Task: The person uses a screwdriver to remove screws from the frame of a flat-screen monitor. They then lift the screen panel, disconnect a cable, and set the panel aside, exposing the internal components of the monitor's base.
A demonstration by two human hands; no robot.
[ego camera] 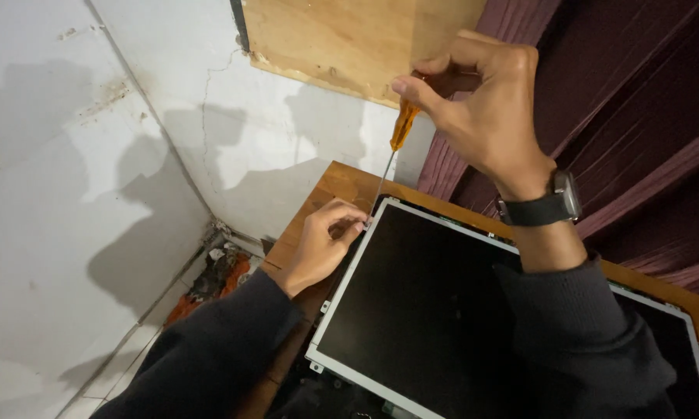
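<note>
The right hand (489, 109) pinches the amber, translucent plastic handle of a thin screwdriver (401, 128) between thumb and fingertips, its grip pressed together around it. The tool's long axis runs steeply downward and slightly left from that grip: a slim metal shaft drops to the far left corner of a flat display panel (434, 310), where the tip seems to meet the pale metal frame. The left hand (322, 244) sits right at that corner, nearer the tip, fingers curled and pinched as if steadying a small part too tiny to make out. The panel, matte black with a light rim, lies flat on the wooden tabletop (341, 182), close to its far left corner beside a cracked white wall (93, 194).
</note>
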